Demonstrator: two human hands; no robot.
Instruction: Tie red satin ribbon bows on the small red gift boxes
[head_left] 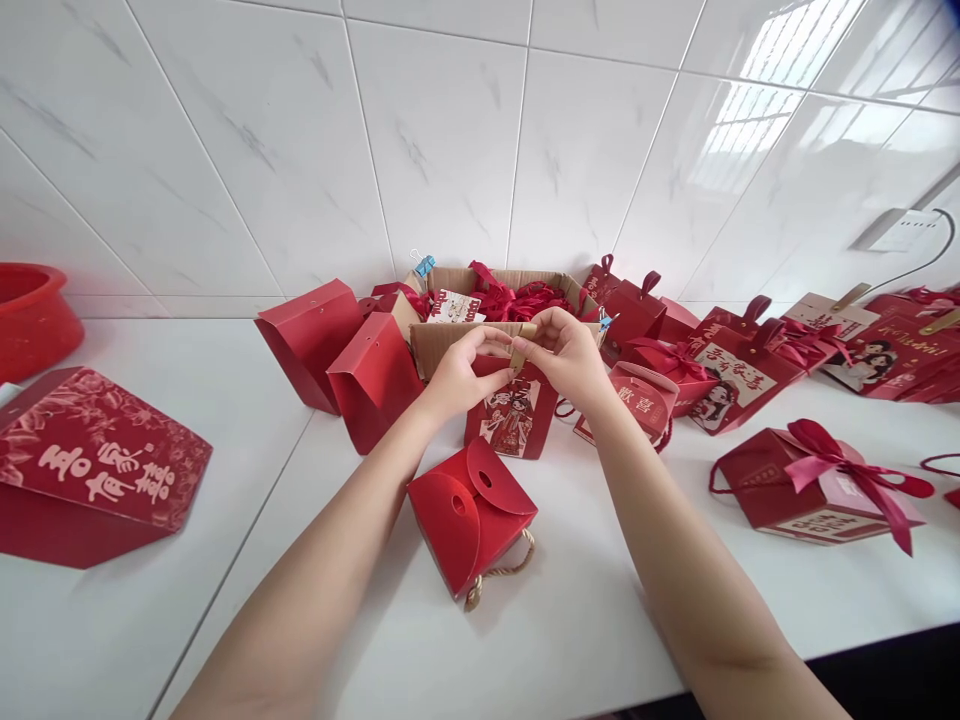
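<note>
Desk (570,620): white, under a tiled wall; red gift boxes lie scattered on it, mostly to the right
Carton (442,345): open cardboard, against the wall at centre; holds red ribbon; just behind the hands
Printed box (514,420): red, upright, with a cartoon couple on its front; stands on the desk just before the carton, straight ahead, between the forearms; long axis vertical
Round-flap box (471,515): nearer the person, just in front of the printed box; untouched
Left hand (457,375): comes in from the left; grip closed, thumb and forefinger pinching the tan tab
Right hand (570,350): comes in from the right; grip pinched on the same tab, fingertips meeting the left's
Tan tab (517,357): at the printed box's top edge, above its middle; both hands equally near; the box lies directly below the grips
</note>
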